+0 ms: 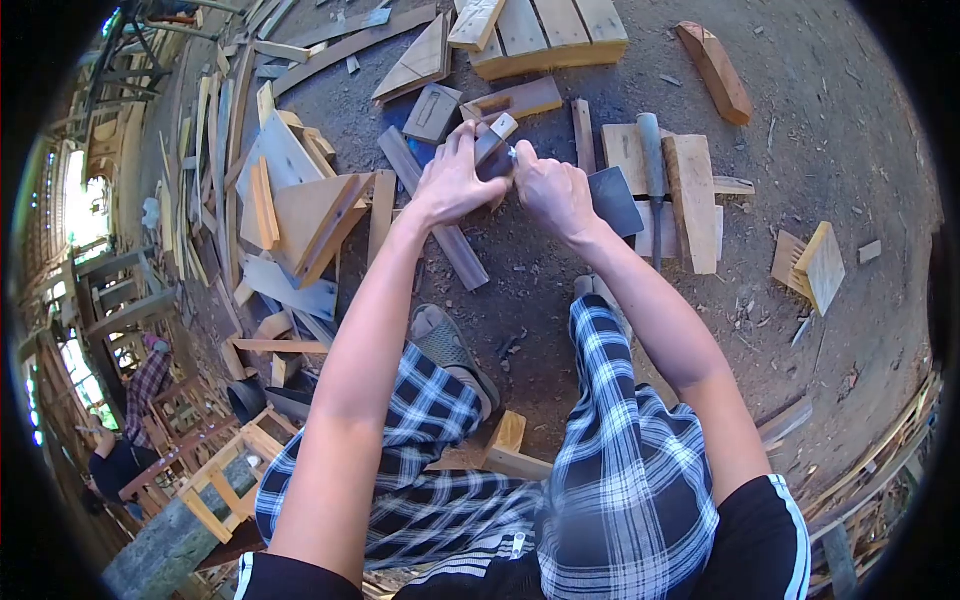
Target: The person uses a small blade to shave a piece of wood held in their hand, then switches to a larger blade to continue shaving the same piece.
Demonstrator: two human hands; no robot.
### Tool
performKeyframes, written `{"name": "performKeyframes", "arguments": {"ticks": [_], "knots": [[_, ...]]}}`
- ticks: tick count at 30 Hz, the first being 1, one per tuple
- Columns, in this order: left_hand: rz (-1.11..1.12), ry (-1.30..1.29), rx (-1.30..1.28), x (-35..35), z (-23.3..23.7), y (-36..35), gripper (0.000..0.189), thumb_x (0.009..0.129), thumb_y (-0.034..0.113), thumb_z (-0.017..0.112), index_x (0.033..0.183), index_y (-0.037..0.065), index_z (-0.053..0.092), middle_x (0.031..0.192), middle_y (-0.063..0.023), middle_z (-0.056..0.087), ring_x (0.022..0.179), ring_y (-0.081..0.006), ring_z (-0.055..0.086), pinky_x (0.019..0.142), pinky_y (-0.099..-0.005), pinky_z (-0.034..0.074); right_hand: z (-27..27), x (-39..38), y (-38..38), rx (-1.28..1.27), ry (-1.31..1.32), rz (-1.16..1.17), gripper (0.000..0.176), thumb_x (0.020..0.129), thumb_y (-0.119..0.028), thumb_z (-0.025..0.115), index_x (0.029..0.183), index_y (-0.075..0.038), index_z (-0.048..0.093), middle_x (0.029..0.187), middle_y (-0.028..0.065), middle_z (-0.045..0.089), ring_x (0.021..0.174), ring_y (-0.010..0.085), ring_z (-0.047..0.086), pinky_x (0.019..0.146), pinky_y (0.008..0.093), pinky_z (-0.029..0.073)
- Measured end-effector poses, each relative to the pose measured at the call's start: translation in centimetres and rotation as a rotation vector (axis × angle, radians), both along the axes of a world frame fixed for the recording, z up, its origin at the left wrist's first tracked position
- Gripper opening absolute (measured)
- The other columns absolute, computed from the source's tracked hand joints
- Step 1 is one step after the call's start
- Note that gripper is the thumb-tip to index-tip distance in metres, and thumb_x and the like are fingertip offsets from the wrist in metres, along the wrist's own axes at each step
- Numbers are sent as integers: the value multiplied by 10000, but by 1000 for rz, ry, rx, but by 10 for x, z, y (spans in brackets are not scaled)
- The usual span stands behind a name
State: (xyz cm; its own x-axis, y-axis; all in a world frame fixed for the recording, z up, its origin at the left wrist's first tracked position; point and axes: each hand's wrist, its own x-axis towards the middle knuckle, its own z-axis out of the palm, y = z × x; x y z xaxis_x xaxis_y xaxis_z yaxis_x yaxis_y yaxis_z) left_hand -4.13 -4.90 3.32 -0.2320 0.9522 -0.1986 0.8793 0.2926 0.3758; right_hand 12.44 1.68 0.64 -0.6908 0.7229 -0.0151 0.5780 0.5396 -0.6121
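Ahead of me near the ground, my left hand point(458, 180) is wrapped over a small dark wooden piece with a pale squared end point(503, 127). Close against it, my right hand point(552, 192) is closed in a fist. A small shiny bit shows by its thumb, but what it grips is hidden. A wooden block with a slot in its face point(433, 112) lies just beyond my left hand. Behind both hands is a notched light board point(520, 98). To the right of my right wrist rests a dark flat plate point(615, 202).
A long tool with a pale handle point(651, 150) lies on boards at right, beside a thick wooden block point(692, 205). A slatted wooden piece point(545, 35) stands at the far side. Scrap wood point(300, 215) is piled left. Another person point(125, 440) is at far left.
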Motion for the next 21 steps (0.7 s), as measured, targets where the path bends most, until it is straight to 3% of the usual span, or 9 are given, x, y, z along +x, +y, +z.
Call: {"name": "performKeyframes", "arguments": {"ticks": [1, 4, 5, 9, 13, 21], "knots": [[-9, 83, -157, 0, 6, 6, 1099, 693, 454, 769, 1501, -20, 195, 1519, -201, 338, 1276, -390, 480, 1081, -449, 393, 1, 0, 0, -7, -5, 21, 97, 926, -118, 459, 954, -28, 479, 705, 230, 679, 672, 391, 699, 587, 495, 566], [201, 177, -295, 26, 15, 17, 1026, 671, 350, 813, 1473, 0, 277, 1437, -179, 429, 1278, -355, 487, 1044, -480, 422, 3, -1, -1, -11, -12, 19, 97, 921, -109, 457, 958, -23, 482, 711, 234, 679, 687, 391, 702, 599, 489, 570], [286, 208, -226, 30, 3, 18, 948, 659, 280, 842, 1432, 36, 351, 1366, -152, 485, 1252, -332, 514, 996, -510, 449, 4, -2, 0, -8, -7, 22, 97, 921, -109, 457, 958, -23, 482, 711, 234, 679, 687, 391, 702, 599, 489, 570], [320, 161, -279, 31, 11, 21, 840, 666, 237, 859, 1368, 65, 432, 1339, -133, 528, 1238, -330, 526, 977, -536, 450, 6, -2, -3, -21, -31, 4, 97, 920, -108, 451, 948, -20, 481, 714, 234, 680, 696, 396, 701, 602, 492, 568], [352, 165, -289, 36, 12, 20, 849, 662, 249, 868, 1365, 69, 428, 1339, -134, 530, 1237, -330, 527, 977, -555, 441, 10, 1, -4, -11, -24, 0, 87, 922, -105, 445, 935, -24, 474, 705, 228, 676, 687, 395, 698, 591, 501, 562], [338, 208, -300, 37, 10, 21, 826, 672, 268, 880, 1327, 67, 420, 1336, -116, 498, 1275, -328, 490, 971, -601, 416, 26, 81, -36, -53, -89, 33, 114, 955, -149, 445, 917, -45, 471, 629, 199, 649, 602, 386, 676, 518, 494, 537]]}}
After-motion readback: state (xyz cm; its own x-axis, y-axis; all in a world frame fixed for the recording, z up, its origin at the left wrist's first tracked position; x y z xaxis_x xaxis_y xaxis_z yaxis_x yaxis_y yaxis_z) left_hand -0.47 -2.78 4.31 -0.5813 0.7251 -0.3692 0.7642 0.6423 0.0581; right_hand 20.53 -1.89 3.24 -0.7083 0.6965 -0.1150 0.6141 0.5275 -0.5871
